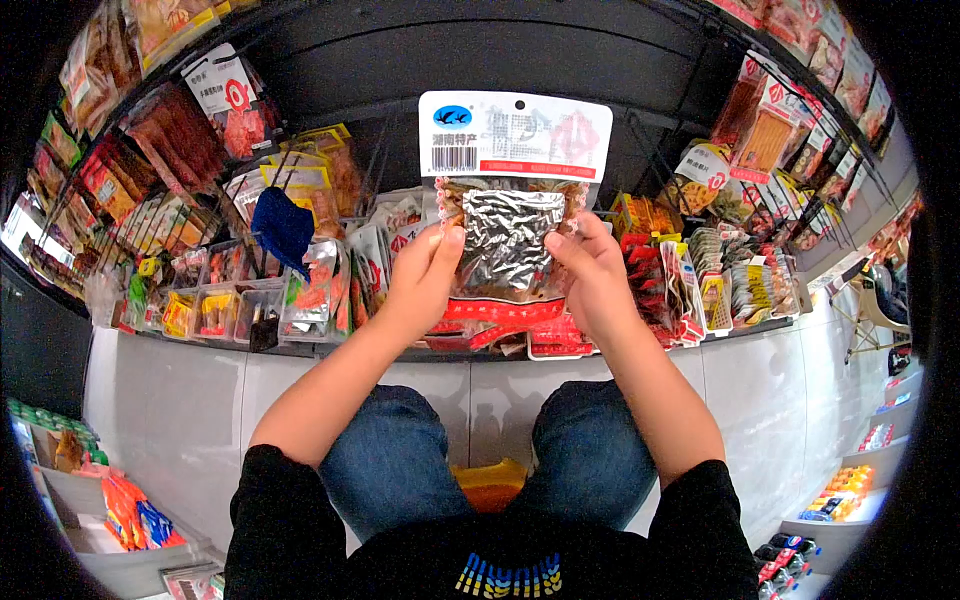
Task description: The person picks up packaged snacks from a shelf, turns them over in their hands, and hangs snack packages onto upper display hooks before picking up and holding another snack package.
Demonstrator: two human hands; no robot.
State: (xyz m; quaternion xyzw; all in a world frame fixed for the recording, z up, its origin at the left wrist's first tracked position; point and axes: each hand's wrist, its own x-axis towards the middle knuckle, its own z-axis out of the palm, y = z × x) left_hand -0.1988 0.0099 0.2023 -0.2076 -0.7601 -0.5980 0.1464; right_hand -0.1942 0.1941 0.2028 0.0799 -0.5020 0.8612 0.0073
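Packet held upright before the shelf, its two side edges pinched between thumbs and fingers: left hand on one, right hand on the other. Should either thumb slacken, the shiny surface could slip through, and the packet might drop onto the red packs at the shelf's front edge, perhaps knocking some to the floor.

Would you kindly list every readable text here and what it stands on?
"湖南特产": the flat, white-topped plastic packet.
Its remaining small print and the digits by its black barcode: too small.
Blue-and-yellow lettering on the black cloth shirt: unclear.
Colourful plastic packets around: too small or blurred.
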